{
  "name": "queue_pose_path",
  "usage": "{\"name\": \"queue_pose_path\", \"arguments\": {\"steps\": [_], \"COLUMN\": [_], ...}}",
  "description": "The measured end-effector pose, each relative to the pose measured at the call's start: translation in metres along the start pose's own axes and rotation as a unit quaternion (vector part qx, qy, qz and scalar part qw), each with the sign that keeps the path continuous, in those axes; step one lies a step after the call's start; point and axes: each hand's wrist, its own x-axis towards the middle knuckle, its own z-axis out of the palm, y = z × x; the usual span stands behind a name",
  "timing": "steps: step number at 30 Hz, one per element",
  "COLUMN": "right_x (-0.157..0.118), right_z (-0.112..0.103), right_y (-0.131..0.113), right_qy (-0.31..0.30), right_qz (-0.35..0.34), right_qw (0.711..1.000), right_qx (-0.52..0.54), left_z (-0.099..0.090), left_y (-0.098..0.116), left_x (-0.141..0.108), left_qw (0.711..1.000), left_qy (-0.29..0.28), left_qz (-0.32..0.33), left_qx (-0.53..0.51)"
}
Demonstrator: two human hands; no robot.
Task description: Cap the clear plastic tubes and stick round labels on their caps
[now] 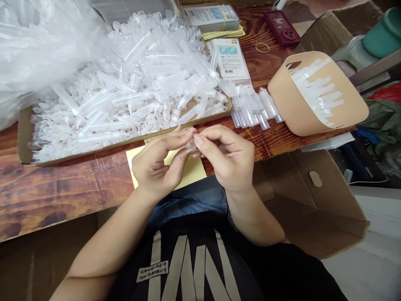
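Over the front edge of the table, my left hand (161, 161) and my right hand (227, 156) meet at the fingertips. Both are pinched on a small clear plastic piece (190, 144), mostly hidden by the fingers. Beneath them lies a yellow sheet (196, 169). Just beyond is a shallow cardboard tray (125, 146) heaped with clear tubes and small nozzle-like pieces (134, 96). Clear tubes (253, 108) lie in a group right of the tray, beside a beige bin (294, 108) holding flat white strips or tubes (322, 90).
A large clear plastic bag (40, 50) covers the back left. Packaged cards (232, 60), a rubber band (262, 47) and a dark red device (282, 28) are at the back. An open cardboard box (300, 196) stands below the table at right.
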Motion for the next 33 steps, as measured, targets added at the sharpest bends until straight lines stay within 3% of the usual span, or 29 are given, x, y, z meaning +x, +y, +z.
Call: {"name": "queue_pose_path", "arguments": {"steps": [3,8,11,13,14,17,19,21,24,25,28,30,33], "right_x": [-0.005,-0.008,0.004,0.018,0.026,0.048,0.055,0.053,0.034,0.024,-0.004,-0.017,-0.028], "right_z": [0.000,-0.016,-0.053,-0.087,-0.104,-0.149,-0.163,-0.161,-0.130,-0.116,-0.073,-0.055,-0.046], "right_y": [-0.003,0.000,0.012,0.027,0.037,0.064,0.075,0.073,0.050,0.041,0.020,0.017,0.020], "right_qy": [-0.011,-0.022,0.093,0.194,0.215,0.192,0.147,0.129,0.121,0.080,-0.120,-0.208,-0.254], "right_qz": [-0.046,-0.135,-0.202,-0.218,-0.212,-0.173,-0.165,-0.191,-0.230,-0.233,-0.245,-0.229,-0.215], "right_qw": [0.996,0.978,0.942,0.888,0.861,0.821,0.807,0.796,0.808,0.828,0.880,0.885,0.874], "right_qx": [-0.077,-0.157,-0.252,-0.356,-0.408,-0.509,-0.547,-0.559,-0.529,-0.503,-0.389,-0.349,-0.355], "left_z": [-0.001,-0.007,-0.013,-0.018,-0.020,-0.021,-0.019,-0.018,-0.018,-0.020,-0.025,-0.028,-0.030], "left_y": [-0.002,-0.002,0.004,0.006,0.007,0.004,0.001,-0.002,-0.003,-0.002,0.006,0.013,0.023], "left_x": [-0.002,0.005,0.010,0.010,0.009,-0.001,-0.010,-0.017,-0.024,-0.025,-0.026,-0.029,-0.036], "left_qw": [1.000,0.994,0.981,0.965,0.955,0.935,0.928,0.925,0.932,0.934,0.934,0.930,0.928], "left_qy": [-0.015,-0.090,-0.114,-0.122,-0.131,-0.150,-0.150,-0.145,-0.140,-0.143,-0.180,-0.209,-0.222], "left_qz": [-0.010,0.045,0.030,0.010,0.003,0.002,0.000,-0.001,0.003,0.004,-0.003,-0.017,-0.026], "left_qx": [0.002,0.044,0.152,0.232,0.265,0.320,0.340,0.350,0.335,0.327,0.310,0.303,0.298]}}
